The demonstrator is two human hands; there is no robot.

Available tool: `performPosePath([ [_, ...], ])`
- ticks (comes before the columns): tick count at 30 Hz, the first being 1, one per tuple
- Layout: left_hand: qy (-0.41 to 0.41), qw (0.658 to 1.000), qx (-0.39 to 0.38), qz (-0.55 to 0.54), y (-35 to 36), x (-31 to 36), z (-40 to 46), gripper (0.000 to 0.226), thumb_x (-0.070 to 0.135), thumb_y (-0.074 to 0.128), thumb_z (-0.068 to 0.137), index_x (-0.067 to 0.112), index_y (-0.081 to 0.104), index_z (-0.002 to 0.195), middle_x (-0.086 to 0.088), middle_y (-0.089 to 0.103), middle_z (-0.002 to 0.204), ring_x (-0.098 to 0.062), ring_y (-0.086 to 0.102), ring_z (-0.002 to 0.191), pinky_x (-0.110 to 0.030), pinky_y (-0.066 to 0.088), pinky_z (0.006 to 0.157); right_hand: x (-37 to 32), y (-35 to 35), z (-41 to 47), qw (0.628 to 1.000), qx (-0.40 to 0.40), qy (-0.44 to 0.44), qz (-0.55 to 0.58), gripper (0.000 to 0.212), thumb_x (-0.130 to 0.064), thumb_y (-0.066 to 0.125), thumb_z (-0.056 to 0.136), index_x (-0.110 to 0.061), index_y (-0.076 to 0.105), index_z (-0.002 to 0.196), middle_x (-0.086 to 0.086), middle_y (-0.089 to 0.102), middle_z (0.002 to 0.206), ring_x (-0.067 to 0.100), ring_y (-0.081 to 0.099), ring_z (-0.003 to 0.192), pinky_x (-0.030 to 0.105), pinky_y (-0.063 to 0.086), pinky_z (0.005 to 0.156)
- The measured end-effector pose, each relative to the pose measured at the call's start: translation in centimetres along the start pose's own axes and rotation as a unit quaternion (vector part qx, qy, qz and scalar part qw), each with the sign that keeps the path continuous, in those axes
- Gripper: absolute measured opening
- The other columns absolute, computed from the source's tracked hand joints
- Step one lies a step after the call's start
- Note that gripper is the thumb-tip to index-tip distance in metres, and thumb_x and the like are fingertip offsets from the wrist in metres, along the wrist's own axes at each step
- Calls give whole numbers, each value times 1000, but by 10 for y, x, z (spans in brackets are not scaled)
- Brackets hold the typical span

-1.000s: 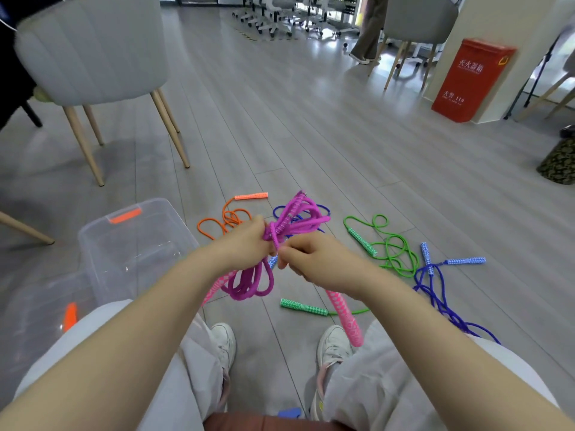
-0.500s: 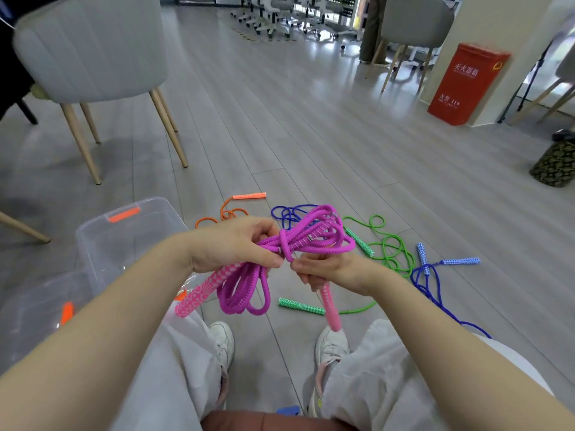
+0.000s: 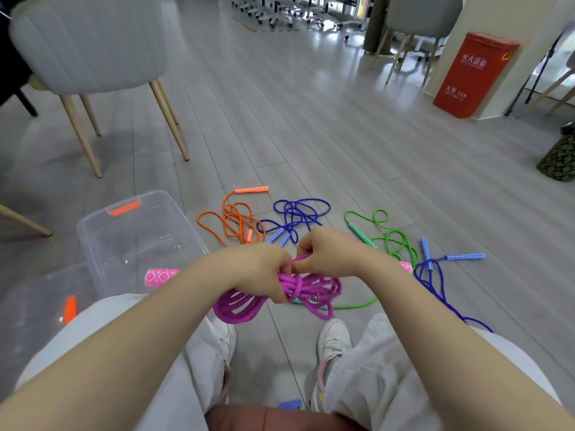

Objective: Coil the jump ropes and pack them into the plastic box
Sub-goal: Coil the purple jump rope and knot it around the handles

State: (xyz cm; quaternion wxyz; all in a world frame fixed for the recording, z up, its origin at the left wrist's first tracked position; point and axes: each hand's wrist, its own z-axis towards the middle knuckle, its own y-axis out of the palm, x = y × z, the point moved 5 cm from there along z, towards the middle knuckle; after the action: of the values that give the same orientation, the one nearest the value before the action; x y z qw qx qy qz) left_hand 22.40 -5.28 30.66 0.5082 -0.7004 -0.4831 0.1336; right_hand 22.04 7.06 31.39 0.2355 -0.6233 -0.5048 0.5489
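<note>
A coiled purple jump rope (image 3: 242,304) hangs between my knees, bound round its middle by a wrap of its own cord. My left hand (image 3: 258,275) grips the bundle at the wrap. My right hand (image 3: 326,251) pinches a strand of the same rope just above it. One pink handle (image 3: 161,276) sticks out to the left beside the clear plastic box (image 3: 93,231); the other pink handle (image 3: 406,266) peeks out behind my right wrist. The box stands on the floor at my left with nothing visible inside.
Loose on the floor ahead lie an orange rope (image 3: 231,222), a blue rope (image 3: 298,217), a green rope (image 3: 392,241) and a second blue rope (image 3: 435,275). The box lid (image 3: 37,306) lies at left. A grey chair (image 3: 93,42) stands far left, a red bin (image 3: 473,76) far right.
Both hands have dropped lower with the purple bundle. The loops that stood up now hang flat, and the pink handles swung out to the sides.
</note>
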Motion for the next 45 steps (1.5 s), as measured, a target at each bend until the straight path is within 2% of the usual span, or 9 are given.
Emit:
performPosePath([
  [9, -78, 975, 206, -4, -2, -5, 23, 17, 31, 59, 84, 17, 49, 84, -2, 55, 81, -25, 51, 76, -32, 40, 63, -11, -13, -19, 994, 112, 2, -10, 24, -25, 51, 92, -7, 64, 84, 11, 65, 83, 27, 55, 76, 32, 39, 59],
  [13, -85, 964, 244, -65, -7, -5, 26, 16, 30, 57, 86, 15, 53, 89, -5, 61, 86, -24, 50, 77, -31, 39, 64, -5, 2, -21, 987, 153, 7, 44, 18, -26, 53, 94, -10, 60, 99, 4, 59, 86, 23, 49, 79, 24, 29, 52],
  [17, -84, 950, 259, -151, -15, -11, 24, 15, 28, 66, 80, 18, 58, 87, 0, 62, 83, -20, 55, 79, -32, 41, 64, -3, 11, -25, 978, 178, 2, 108, 13, -22, 52, 95, -14, 52, 105, 5, 61, 101, 19, 49, 84, 30, 30, 64],
  [21, -118, 932, 251, -235, -7, -18, 29, 11, 17, 66, 76, 18, 59, 84, -2, 62, 78, -20, 57, 74, -29, 39, 56, -4, 28, -21, 962, 163, 19, 218, 8, -21, 49, 96, -15, 43, 99, 8, 65, 94, 26, 59, 83, 39, 47, 72],
  [26, -119, 826, 240, -496, -4, -23, 26, 16, -3, 63, 77, 12, 61, 83, -8, 62, 72, -22, 60, 67, -34, 50, 67, -9, 21, -18, 945, 178, 0, 276, 14, -24, 52, 94, -20, 43, 104, -6, 57, 80, 10, 53, 69, 31, 39, 61],
  [30, -77, 761, 175, -620, -7, -13, 21, 24, -17, 52, 81, 6, 58, 78, -10, 61, 65, -16, 62, 51, -23, 51, 51, -13, 18, -21, 952, 141, -39, 270, 34, -21, 65, 84, -20, 39, 106, -4, 58, 76, 9, 52, 62, 30, 44, 61],
  [35, -60, 731, 107, -671, -8, -11, 23, 27, -17, 50, 84, -5, 61, 106, -18, 65, 79, -20, 66, 58, -27, 57, 57, 3, 11, -22, 973, 128, -39, 189, 48, -23, 72, 79, -24, 33, 106, -8, 47, 86, 1, 44, 64, 22, 32, 55],
  [42, -37, 708, 125, -694, -11, -7, 20, 37, -18, 46, 84, -7, 56, 118, -27, 63, 106, -29, 68, 81, -33, 59, 70, 11, 10, -17, 958, 136, 39, 251, 66, -32, 83, 70, -19, 37, 115, -5, 56, 100, 5, 56, 73, 20, 42, 56],
  [45, -28, 713, 134, -688, -12, -5, 20, 37, -18, 49, 84, -4, 57, 117, -25, 64, 107, -29, 67, 84, -33, 59, 69, 14, 7, -17, 961, 91, 65, 254, 51, -34, 82, 71, -18, 52, 108, -6, 61, 90, 9, 60, 76, 23, 45, 60],
])
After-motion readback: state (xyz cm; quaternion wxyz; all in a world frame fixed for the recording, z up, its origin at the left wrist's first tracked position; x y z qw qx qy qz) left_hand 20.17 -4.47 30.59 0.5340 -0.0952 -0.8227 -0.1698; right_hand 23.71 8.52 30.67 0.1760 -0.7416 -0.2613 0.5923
